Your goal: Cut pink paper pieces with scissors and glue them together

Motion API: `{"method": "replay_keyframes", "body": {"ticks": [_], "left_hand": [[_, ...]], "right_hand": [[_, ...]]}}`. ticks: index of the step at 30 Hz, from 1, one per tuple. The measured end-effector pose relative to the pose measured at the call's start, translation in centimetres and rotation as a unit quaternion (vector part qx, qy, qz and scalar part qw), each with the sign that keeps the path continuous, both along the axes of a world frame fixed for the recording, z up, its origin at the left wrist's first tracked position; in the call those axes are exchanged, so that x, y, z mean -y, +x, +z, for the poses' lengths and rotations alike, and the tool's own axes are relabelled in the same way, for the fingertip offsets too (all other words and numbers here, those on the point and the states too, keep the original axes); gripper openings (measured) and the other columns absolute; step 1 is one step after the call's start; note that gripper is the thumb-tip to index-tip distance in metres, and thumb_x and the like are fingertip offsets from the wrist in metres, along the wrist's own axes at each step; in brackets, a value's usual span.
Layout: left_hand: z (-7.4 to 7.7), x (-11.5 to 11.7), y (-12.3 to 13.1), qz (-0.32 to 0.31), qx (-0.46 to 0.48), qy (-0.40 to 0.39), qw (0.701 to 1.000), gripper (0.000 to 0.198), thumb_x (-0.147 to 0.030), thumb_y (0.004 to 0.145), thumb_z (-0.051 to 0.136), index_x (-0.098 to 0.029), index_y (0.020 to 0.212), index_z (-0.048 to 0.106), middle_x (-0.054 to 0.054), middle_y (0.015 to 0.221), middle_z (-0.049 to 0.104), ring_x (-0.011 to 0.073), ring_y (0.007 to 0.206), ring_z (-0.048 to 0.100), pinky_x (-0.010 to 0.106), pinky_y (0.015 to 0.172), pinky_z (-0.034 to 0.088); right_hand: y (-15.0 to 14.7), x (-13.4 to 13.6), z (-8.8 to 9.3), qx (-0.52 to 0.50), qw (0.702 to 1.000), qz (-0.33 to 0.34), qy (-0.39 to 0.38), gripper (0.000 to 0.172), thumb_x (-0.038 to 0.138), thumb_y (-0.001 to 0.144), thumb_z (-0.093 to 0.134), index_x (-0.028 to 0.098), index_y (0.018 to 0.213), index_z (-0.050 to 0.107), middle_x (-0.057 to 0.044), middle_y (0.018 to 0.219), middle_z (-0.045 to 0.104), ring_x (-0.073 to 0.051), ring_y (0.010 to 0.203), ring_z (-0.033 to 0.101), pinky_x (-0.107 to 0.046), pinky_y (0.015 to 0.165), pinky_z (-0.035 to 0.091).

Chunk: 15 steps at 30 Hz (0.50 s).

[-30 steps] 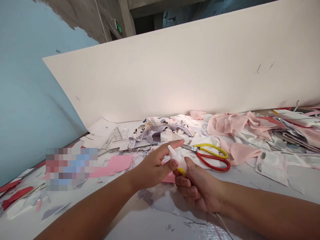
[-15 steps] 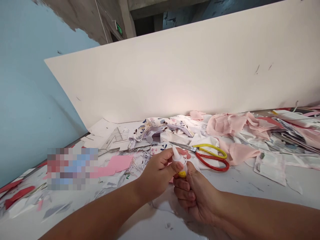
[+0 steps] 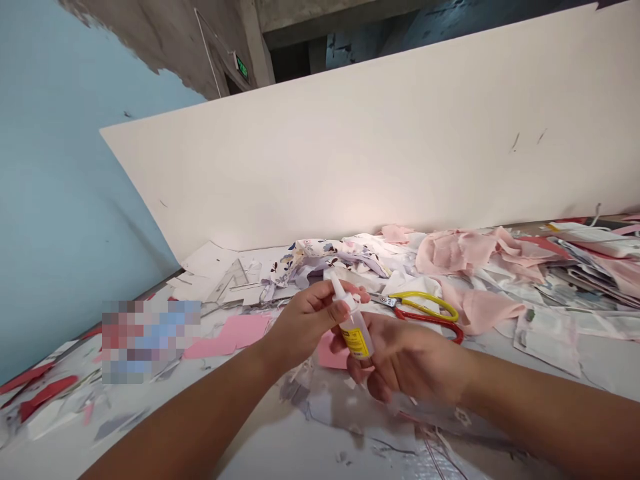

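Note:
Pinched at its white cap by my left hand is a small translucent glue bottle with a pointed white nozzle and a yellow label. It tilts slightly, nozzle up and to the left. My right hand is loosely curled behind and around the bottle's lower part, its fingertips showing at the left and below. Just beyond the hands lie scissors with one yellow and one red handle, the blade tips hidden behind my left fingers. Under the hands are a pink paper piece and thin translucent scraps.
Flower-print fabric and pink cloth heap along a tall white board. Pink paper, red strips and a clear ruler-like piece lie left. Sheer pouches and stacked fabric are right.
My right hand has loosened from a tight wrap around the bottle, so the yellow label now shows. The bottle and left hand have shifted slightly left, and more scraps show below.

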<state>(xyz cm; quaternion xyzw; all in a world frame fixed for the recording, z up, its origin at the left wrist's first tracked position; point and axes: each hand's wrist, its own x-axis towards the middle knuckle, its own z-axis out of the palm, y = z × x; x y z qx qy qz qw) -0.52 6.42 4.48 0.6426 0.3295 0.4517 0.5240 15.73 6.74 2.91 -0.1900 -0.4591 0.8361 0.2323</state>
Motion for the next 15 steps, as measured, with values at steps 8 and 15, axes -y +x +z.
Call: {"method": "replay_keyframes", "body": {"ticks": [8,15], "left_hand": [[-1.4,1.1,1.7,-0.095,0.093,-0.054,0.990,0.024,-0.032,0.066,0.065,-0.019,0.082,0.053,0.004,0.077,0.065,0.0192,0.091,0.058,0.033,0.077,0.043],[-0.9,2.1,3.1,0.043,0.104,-0.127,0.986,0.013,-0.024,0.071,0.057,-0.019,0.075,0.046,-0.011,0.031,0.040,0.0023,0.032,0.036,0.019,0.051,0.038]], "right_hand": [[-1.9,1.3,-1.3,0.208,0.971,0.112,-0.021,0.017,0.015,0.057,0.052,0.017,0.046,0.039,0.008,0.034,0.037,-0.001,0.026,0.024,-0.013,0.026,0.014],[-2.4,1.8,-1.8,0.177,0.984,0.019,0.026,0.018,0.010,0.050,0.047,0.019,0.052,0.031,0.011,0.035,0.030,-0.001,0.029,0.020,-0.015,0.030,0.011]]}}
